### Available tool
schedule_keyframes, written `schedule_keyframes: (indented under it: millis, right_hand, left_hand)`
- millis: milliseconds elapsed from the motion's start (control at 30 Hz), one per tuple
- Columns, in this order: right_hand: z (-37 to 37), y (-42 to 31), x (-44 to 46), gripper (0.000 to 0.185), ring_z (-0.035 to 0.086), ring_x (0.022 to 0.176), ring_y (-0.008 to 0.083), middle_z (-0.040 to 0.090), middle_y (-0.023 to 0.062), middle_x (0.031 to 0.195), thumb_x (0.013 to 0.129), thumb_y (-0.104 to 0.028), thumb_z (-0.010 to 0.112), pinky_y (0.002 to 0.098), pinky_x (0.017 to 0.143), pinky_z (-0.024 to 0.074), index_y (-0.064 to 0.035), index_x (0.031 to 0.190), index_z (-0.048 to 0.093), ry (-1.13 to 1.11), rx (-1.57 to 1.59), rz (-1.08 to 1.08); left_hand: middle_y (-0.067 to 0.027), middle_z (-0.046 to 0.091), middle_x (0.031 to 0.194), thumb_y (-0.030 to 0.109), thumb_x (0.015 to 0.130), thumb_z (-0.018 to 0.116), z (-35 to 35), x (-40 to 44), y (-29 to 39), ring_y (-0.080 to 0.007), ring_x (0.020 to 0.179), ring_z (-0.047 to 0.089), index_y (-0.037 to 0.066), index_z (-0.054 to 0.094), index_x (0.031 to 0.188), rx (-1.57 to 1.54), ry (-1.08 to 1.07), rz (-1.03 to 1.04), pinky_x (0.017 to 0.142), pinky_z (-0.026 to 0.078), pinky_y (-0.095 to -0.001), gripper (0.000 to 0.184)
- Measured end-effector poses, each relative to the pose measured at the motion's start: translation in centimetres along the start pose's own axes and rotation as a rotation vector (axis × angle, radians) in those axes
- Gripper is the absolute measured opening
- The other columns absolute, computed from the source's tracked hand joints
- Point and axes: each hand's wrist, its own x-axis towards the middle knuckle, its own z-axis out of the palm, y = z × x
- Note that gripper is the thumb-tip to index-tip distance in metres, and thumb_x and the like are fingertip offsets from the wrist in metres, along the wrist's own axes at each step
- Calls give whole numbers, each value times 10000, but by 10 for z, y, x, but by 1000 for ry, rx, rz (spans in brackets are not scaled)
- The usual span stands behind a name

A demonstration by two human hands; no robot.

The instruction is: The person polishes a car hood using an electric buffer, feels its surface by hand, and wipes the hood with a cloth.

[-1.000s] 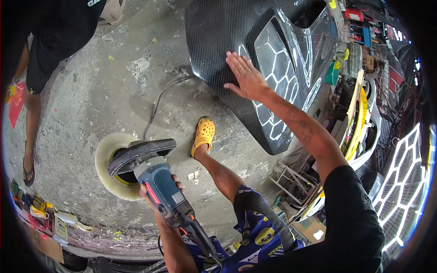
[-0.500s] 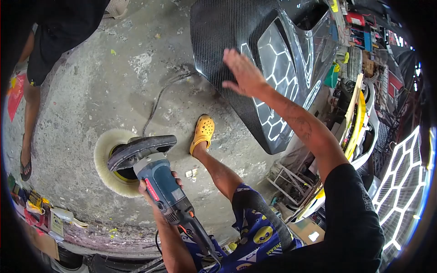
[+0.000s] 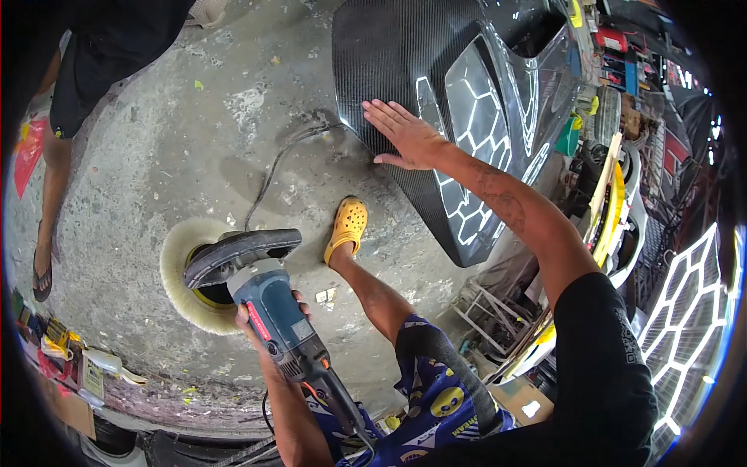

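Note:
My left hand (image 3: 253,325) is wrapped round the body of a blue-grey electric polisher (image 3: 278,307) from beneath. The polisher's round cream wool pad (image 3: 177,268) faces left, off the floor, and its black curved handle spans the front. At the upper middle, my right hand (image 3: 406,140) is stretched out with fingers extended over the edge of a glossy carbon-fibre car panel (image 3: 389,47). The palm looks laid on the dark weave, though firm contact is hard to confirm. Hexagonal light reflections show on the panel's shiny part.
A dark power cord (image 3: 268,183) runs across the stained concrete floor (image 3: 226,148). Another person's leg (image 3: 53,194) stands at the left. Yellow and white car parts (image 3: 615,202) and a metal rack (image 3: 494,311) crowd the right. Assorted supplies lie lower left.
My right hand has moved slightly left and down over the panel, its fingers now pointing more to the left. My left hand and the polisher have stayed almost still.

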Motion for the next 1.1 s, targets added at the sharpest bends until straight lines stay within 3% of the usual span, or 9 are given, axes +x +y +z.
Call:
schedule_keyframes:
  millis: [233, 367, 500, 633, 767, 867, 1100]
  right_hand:
    - [11, -16, 15, 855, 225, 1522, 303, 212, 183, 1648, 1004, -576, 427, 439, 1242, 178, 70, 1536, 253, 58, -19, 27]
    - [-8, -4, 45, 895, 172, 1539, 309, 163, 181, 1662, 1002, -607, 410, 442, 1248, 168, 64, 1556, 199, 66, -45, 166]
    - [7, -34, 10, 850, 222, 1523, 316, 220, 183, 1645, 991, -560, 476, 455, 1236, 200, 49, 1541, 255, 24, 20, 59]
    - [3, -12, 42, 873, 187, 1536, 287, 169, 145, 1670, 999, -622, 383, 443, 1243, 169, 29, 1561, 235, 74, -45, 189]
    - [5, -39, 11, 844, 210, 1527, 284, 205, 142, 1660, 993, -587, 432, 455, 1239, 185, 21, 1553, 259, 3, -30, 167]
    - [5, -22, 28, 869, 205, 1528, 297, 205, 153, 1657, 982, -606, 440, 453, 1238, 186, 27, 1550, 262, 85, -72, 199]
    - [3, -31, 21, 887, 197, 1530, 295, 203, 130, 1662, 976, -616, 447, 465, 1233, 193, 12, 1565, 231, 20, -78, 222]
  left_hand:
    - [-223, 620, 1118, 766, 754, 652, 1, 0, -1, -390, 917, 670, -77, 478, 1315, -12, 8, -6, 799, 587, -528, 1028]
    - [-224, 625, 1111, 760, 766, 641, 4, -1, -6, -386, 900, 673, -77, 470, 1322, -45, 3, -11, 793, 586, -520, 1019]
    - [-220, 632, 1099, 774, 767, 623, 6, -3, -3, -378, 880, 677, -74, 478, 1319, -18, 38, 10, 786, 584, -511, 1023]
    - [-211, 641, 1078, 792, 751, 618, 6, -1, -4, -372, 868, 679, -69, 512, 1286, -12, 53, 24, 767, 581, -506, 1019]
    - [-214, 640, 1090, 788, 754, 616, 5, -3, 1, -376, 892, 676, -68, 504, 1295, -17, 0, 30, 785, 575, -512, 1019]
    - [-217, 633, 1116, 783, 759, 614, -4, -2, 3, -381, 925, 674, -69, 498, 1299, -59, -35, 8, 797, 572, -518, 1015]
    - [-232, 630, 1119, 772, 770, 608, 2, -5, 1, -386, 907, 677, -68, 513, 1297, -83, 23, 45, 765, 583, -511, 996]
